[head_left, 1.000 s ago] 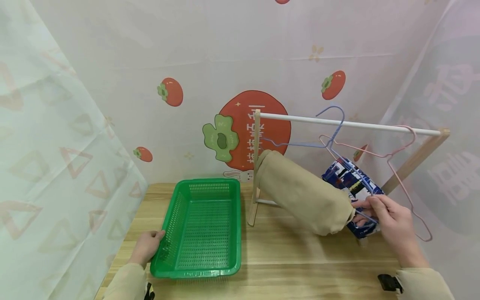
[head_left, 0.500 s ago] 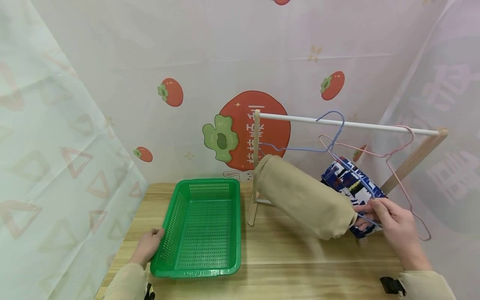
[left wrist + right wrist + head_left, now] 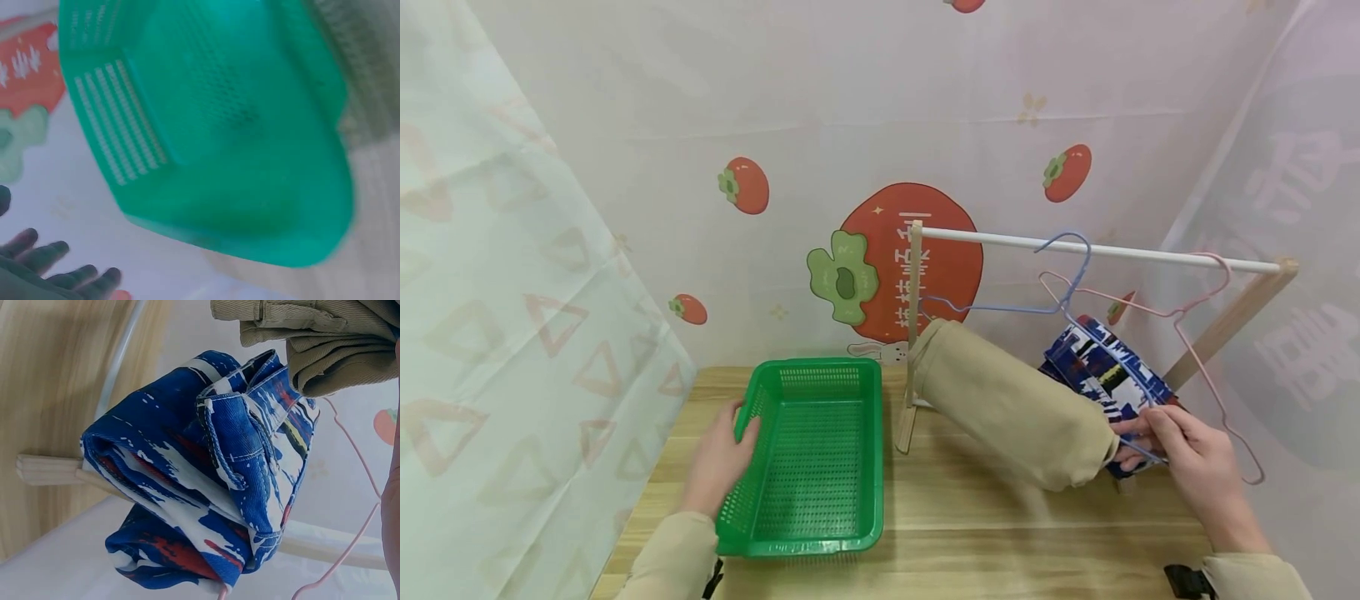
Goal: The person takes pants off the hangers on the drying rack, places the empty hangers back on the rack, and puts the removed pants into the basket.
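In the head view my right hand (image 3: pixel 1191 454) pinches the right end of a blue wire hanger (image 3: pixel 1000 308). Khaki trousers or a similar folded khaki garment (image 3: pixel 1015 404) drape over its lower bar, and the hanger's hook overlaps the rack's white rod (image 3: pixel 977 238). Just behind that hand hangs a blue, white and red patterned denim garment (image 3: pixel 187 462) on a pink hanger (image 3: pixel 1198 354). My left hand (image 3: pixel 718 462) is over the left rim of a green plastic basket (image 3: pixel 882 450). In the left wrist view its fingers (image 3: pixel 47 256) are spread, apart from the basket.
The small rack has wooden end posts (image 3: pixel 1240 321) and stands on the right of a wood-grain table (image 3: pixel 970 533). A curtain printed with tomatoes or persimmons (image 3: pixel 748 185) rises behind it, with pale curtains at both sides.
My left hand has left the basket's outer left side and moved up and right over its rim. My right hand and the blue hanger with the khaki garment have sunk a little lower.
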Tool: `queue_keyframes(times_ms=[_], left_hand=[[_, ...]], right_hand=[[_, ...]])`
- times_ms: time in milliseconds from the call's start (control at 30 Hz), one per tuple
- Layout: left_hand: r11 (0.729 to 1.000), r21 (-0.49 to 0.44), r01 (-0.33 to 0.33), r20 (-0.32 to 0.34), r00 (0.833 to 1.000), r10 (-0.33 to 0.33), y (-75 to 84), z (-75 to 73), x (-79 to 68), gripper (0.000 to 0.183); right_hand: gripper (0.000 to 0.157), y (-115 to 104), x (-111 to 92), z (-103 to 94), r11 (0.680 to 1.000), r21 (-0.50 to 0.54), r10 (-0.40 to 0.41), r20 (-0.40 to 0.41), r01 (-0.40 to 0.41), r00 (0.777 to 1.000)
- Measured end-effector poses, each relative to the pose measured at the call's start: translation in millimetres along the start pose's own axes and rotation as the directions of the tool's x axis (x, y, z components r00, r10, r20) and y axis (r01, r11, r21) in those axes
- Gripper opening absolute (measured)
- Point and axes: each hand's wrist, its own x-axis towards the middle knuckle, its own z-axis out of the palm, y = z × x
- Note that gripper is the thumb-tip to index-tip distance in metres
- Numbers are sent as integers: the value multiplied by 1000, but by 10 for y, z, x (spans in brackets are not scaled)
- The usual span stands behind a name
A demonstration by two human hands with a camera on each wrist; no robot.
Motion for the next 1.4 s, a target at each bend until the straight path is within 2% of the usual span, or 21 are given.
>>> queue_keyframes(times_ms=[100,200,333,467,667,867,1033,1167,1333,1400], left_hand=[[991,21,-129,-34,991,130,202,57,-2,58],[967,43,-252,-22,967,253,380,129,-28,60],[903,94,-418,2,908,420,575,257,-77,66],[834,166,-526,34,848,529,721,414,-119,70],[764,189,-617,95,786,611,905,604,-163,77],[726,197,-659,163,752,639,1076,760,-198,79],[669,224,-709,202,705,680,1257,920,-252,80],[610,229,-758,211,651,730,1421,1086,-325,85],[490,295,-820,211,556,804,1598,1277,-384,93],[454,313,-834,217,528,821,1657,1332,-402,96]], right_hand=[[32,-5,-7,8,999,38,-1,20,0,1000],[33,-2,-21,9,999,50,-2,29,1,1000],[31,6,-47,8,997,78,3,32,-6,999],[29,12,-58,15,993,121,3,38,-8,999],[29,0,-56,28,991,133,-8,43,2,999],[30,-14,-64,27,993,116,-4,42,-1,999],[31,-12,-69,29,994,105,17,42,-21,999],[32,-7,-76,33,993,114,30,40,-34,999],[30,-9,-79,40,988,155,18,40,-24,999],[31,-13,-79,42,986,166,17,44,-24,999]])
